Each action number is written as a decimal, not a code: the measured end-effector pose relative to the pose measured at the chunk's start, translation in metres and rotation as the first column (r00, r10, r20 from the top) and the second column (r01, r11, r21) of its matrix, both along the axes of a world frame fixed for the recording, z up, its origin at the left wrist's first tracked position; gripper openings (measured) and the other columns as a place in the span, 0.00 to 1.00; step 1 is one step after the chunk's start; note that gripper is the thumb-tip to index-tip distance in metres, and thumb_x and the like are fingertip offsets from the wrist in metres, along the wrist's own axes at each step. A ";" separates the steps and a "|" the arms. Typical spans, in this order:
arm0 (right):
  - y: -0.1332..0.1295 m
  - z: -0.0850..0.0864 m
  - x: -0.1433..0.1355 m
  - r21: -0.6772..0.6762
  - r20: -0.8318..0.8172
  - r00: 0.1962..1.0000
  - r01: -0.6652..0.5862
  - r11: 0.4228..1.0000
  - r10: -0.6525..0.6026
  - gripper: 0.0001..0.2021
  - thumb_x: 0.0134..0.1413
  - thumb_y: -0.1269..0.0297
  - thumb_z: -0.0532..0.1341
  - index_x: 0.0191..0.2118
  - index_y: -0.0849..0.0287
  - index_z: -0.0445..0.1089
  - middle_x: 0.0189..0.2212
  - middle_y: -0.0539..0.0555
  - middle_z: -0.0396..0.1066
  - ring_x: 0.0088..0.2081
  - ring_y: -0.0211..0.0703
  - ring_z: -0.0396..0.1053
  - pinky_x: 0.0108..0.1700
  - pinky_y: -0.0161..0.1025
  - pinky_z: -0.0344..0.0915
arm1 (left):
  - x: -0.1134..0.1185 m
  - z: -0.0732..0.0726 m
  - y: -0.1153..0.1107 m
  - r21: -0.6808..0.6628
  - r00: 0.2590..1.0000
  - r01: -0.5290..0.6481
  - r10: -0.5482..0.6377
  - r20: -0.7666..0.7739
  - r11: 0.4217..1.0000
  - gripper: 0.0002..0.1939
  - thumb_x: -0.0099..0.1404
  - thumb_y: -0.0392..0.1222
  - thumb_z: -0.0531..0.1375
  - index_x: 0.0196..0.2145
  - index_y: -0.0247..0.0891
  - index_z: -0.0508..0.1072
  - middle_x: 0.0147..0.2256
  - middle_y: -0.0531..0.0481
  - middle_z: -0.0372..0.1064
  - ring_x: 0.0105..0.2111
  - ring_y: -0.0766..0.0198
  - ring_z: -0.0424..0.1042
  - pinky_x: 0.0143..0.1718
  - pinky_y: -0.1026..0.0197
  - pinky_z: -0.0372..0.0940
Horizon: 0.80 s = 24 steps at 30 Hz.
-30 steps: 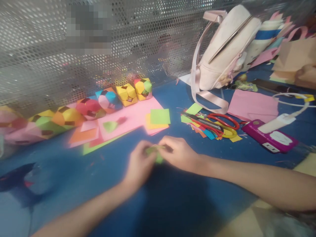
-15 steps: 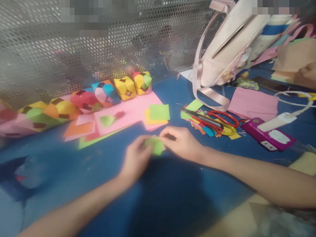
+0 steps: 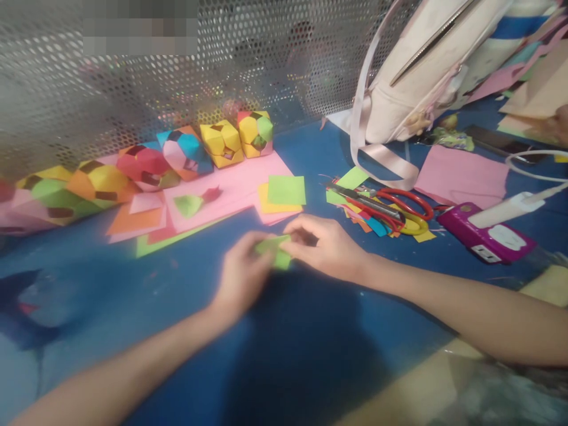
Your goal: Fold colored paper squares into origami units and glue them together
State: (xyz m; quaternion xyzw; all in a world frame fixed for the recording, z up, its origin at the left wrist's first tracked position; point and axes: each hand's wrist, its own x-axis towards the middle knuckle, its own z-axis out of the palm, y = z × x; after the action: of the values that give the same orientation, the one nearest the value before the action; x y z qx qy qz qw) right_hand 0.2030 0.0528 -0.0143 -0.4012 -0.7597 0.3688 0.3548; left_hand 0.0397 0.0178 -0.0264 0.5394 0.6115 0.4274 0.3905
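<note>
Between my two hands is a small piece of green paper [image 3: 281, 258], partly covered by fingers. My left hand [image 3: 244, 269] pinches its left side with thumb and fingers. At its right edge, the thumb and fingertips of my right hand [image 3: 326, 245] close on the paper. Just beyond my hands lies a stack of green and yellow paper squares [image 3: 286, 190]. To the left of that stack, a small folded green piece [image 3: 188, 205] rests on a large pink sheet [image 3: 239, 192].
Folded paper balls [image 3: 222, 144] line the metal mesh [image 3: 284, 83]. Red-handled scissors [image 3: 406, 201] lie on paper scraps at right, beside a purple power strip [image 3: 488, 234] and pink paper [image 3: 464, 174]. A pale bag [image 3: 399, 103] stands behind; another person's hand [image 3: 561, 121] is at far right.
The view has shifted slightly, so most things sit a little higher. Both hands still hold the green paper, whose visible shape has changed slightly between the fingers.
</note>
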 end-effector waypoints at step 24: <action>-0.009 -0.009 -0.011 0.133 0.006 0.999 0.045 0.990 -0.046 0.09 0.50 0.71 0.55 0.21 0.59 0.56 0.19 0.45 0.57 0.22 0.31 0.55 0.26 0.30 0.54 | 0.000 0.001 -0.001 0.033 0.989 0.027 -0.021 -0.143 0.999 0.01 0.54 0.35 0.57 0.27 0.38 0.68 0.24 0.55 0.66 0.27 0.66 0.65 0.29 0.66 0.60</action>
State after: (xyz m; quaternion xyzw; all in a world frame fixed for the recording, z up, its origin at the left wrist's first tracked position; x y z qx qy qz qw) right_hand 0.1917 0.0442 -0.0235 -0.3955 -0.7748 0.3077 0.3855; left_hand 0.0392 0.0168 -0.0257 0.5826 0.6237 0.3937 0.3414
